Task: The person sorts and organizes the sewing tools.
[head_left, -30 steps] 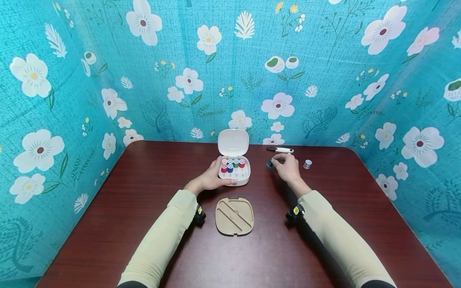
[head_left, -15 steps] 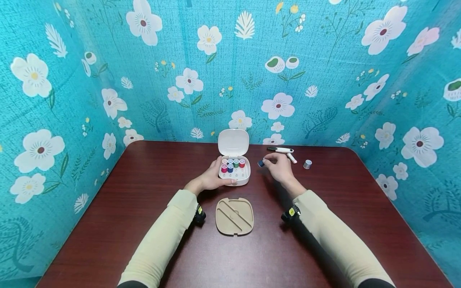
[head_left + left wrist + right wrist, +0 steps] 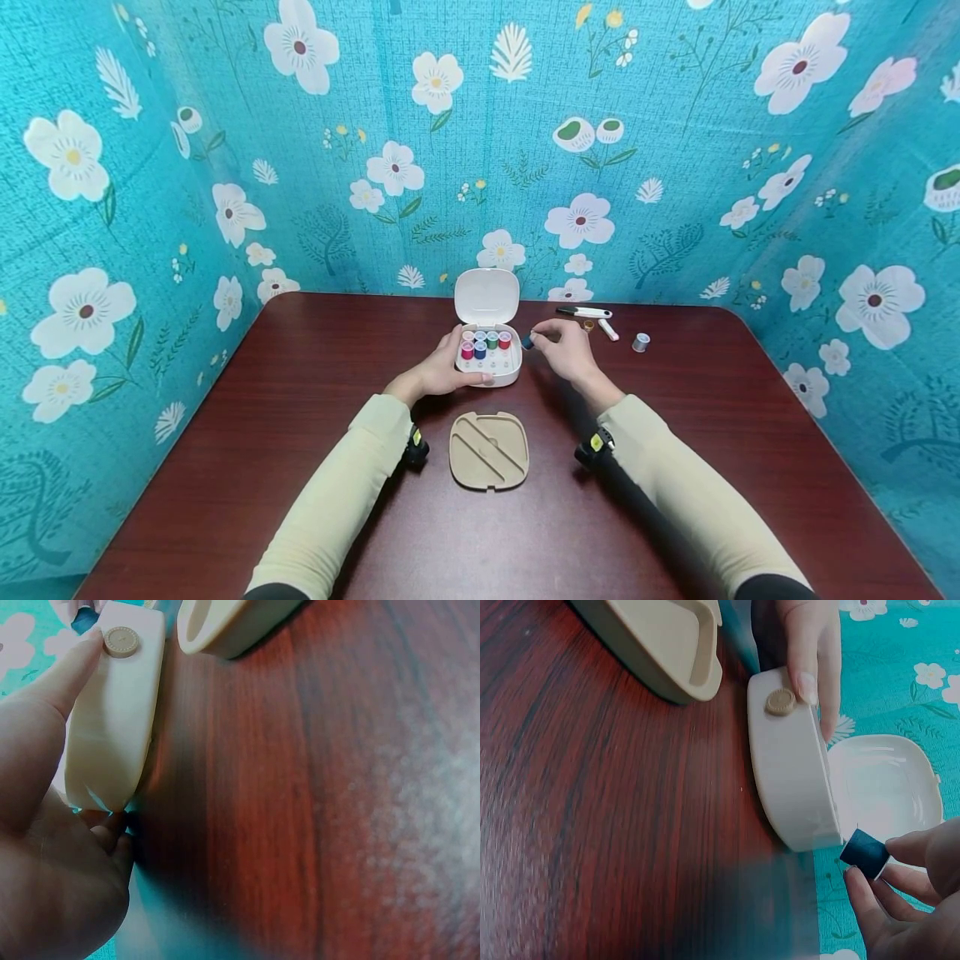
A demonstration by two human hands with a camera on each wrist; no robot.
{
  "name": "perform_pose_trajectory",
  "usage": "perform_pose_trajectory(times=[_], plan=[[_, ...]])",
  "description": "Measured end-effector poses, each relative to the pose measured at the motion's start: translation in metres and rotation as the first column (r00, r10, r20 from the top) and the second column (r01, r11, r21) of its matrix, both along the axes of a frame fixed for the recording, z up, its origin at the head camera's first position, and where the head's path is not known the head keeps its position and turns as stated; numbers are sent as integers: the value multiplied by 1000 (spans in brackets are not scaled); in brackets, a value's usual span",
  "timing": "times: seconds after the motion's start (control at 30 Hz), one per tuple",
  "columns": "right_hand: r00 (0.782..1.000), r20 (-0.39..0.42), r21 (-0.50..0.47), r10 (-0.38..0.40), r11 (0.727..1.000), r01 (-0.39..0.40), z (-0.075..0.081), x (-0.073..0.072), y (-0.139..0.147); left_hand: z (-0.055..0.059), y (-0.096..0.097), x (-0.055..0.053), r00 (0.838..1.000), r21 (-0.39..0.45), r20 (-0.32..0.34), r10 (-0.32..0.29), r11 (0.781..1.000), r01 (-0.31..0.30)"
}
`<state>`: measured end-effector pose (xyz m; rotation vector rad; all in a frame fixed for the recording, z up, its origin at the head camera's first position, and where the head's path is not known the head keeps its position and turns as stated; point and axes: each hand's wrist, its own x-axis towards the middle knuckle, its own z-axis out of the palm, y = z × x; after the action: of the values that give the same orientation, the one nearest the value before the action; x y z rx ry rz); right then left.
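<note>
A small white box (image 3: 507, 379) stands with its lid (image 3: 487, 297) up. Several thread spools (image 3: 480, 350) in pink, blue, green and red fill its back rows, and bare pegs show in front. My left hand (image 3: 437, 369) grips the box's left side, thumb along the front by a round tan button (image 3: 121, 642). A dark blue thread spool (image 3: 865, 853) is pinched between the thumb and fingers of my right hand (image 3: 567, 352), right beside the box's right rim and tilted in the right wrist view.
A tan tray (image 3: 489, 451) with diagonal ridges lies in front of the box. At the back right are a black-and-white pen-shaped tool (image 3: 585, 312), a small white piece (image 3: 608, 330), a brownish ring-like item (image 3: 588, 326) and a grey spool (image 3: 641, 342).
My right hand has carried the dark blue spool leftward to the box's right side, uncovering the small white piece and the brownish item. My left hand has stayed on the box.
</note>
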<state>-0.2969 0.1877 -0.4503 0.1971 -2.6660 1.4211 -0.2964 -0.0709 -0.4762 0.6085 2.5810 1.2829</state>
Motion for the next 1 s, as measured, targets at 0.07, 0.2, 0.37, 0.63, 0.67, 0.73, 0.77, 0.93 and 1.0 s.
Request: perform_pose_trajectory(times=[0.07, 0.2, 0.37, 0.63, 0.67, 0.73, 0.77, 0.93, 1.0], plan=[[1000, 0, -6, 9, 1000, -9, 0, -1, -3, 0, 0, 0, 1000, 4, 2, 0, 1000, 0], [1000, -7, -11, 23, 1000, -23, 0, -2, -10, 1, 0, 1, 1000, 10, 4, 1, 1000, -1], [999, -30, 21, 37, 999, -36, 0, -2, -19, 1, 0, 2, 1000, 10, 0, 2, 1000, -2], [988, -109, 121, 109, 988, -96, 1, -8, -33, 0, -1, 0, 1000, 8, 12, -1, 1000, 1], [987, -110, 132, 116, 986, -102, 1, -9, -35, 0, -1, -1, 1000, 7, 14, -2, 1000, 2], [985, -110, 153, 130, 982, -112, 2, -9, -38, 0, -1, -1, 1000, 6, 16, -6, 1000, 6], [985, -109, 165, 134, 980, -115, 2, -9, -39, 0, -1, -1, 1000, 6, 17, -9, 1000, 9], [982, -112, 203, 150, 971, -125, 1, -10, -44, 0, -2, -1, 1000, 8, 20, -14, 1000, 13], [981, -115, 217, 158, 968, -131, 0, -11, -46, 0, -2, -1, 1000, 4, 20, -13, 1000, 13]])
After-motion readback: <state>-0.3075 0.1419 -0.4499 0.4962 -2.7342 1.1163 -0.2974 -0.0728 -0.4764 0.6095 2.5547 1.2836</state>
